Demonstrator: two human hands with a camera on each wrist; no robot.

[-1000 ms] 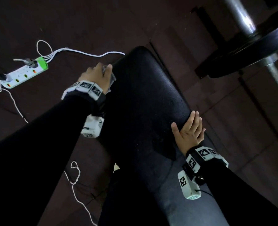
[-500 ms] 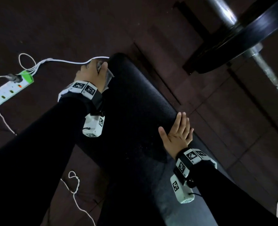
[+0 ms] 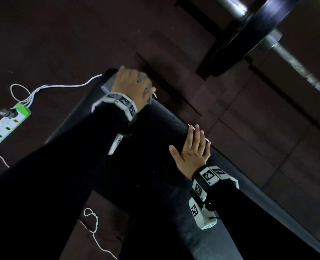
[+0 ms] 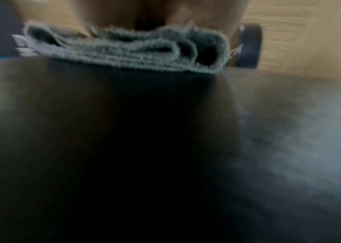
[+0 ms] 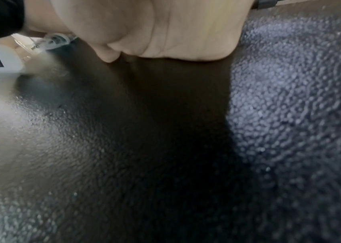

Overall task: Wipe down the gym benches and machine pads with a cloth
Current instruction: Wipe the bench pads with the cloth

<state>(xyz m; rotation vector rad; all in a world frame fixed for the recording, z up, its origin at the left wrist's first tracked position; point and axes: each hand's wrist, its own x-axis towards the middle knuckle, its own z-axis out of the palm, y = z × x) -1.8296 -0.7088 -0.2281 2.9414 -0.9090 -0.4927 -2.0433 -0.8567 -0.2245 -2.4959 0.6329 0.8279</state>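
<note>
The long black padded bench (image 3: 161,139) has a bumpy, leather-like skin, and it shines a little where the light hits it. It runs from the bottom of the head view up toward the middle. This is the surface being wiped.

The left hand (image 3: 132,86) sits at the far end of the surface. It presses down on a grey fuzzy cloth (image 4: 128,49). The cloth is folded into soft, wavy layers with a pale stitched edge. In the left wrist view it lies flat on the black surface, right under the hand. In the head view, small bits of the cloth (image 3: 142,76) peek out around the hand. The fingers (image 3: 146,85) bend down over the cloth and the end of the bench, so they hold the cloth there.

The right hand (image 3: 192,150) lies flat on the right edge of the surface, nearer the person. Its fingers (image 3: 195,135) are straight and close together, and the thumb sticks out to the side. It holds nothing. In the right wrist view the palm (image 5: 165,29) rests on the bumpy black skin.

Both arms wear black sleeves (image 3: 52,175) and white wrist bands with black square marks (image 3: 121,102).

On the dark brown floor (image 3: 61,34) to the left lies a white power strip with a green end (image 3: 7,124), with white cords (image 3: 61,86) looping from it. At the top right is a silver metal bar (image 3: 296,62) carrying a round black weight plate (image 3: 253,30).
</note>
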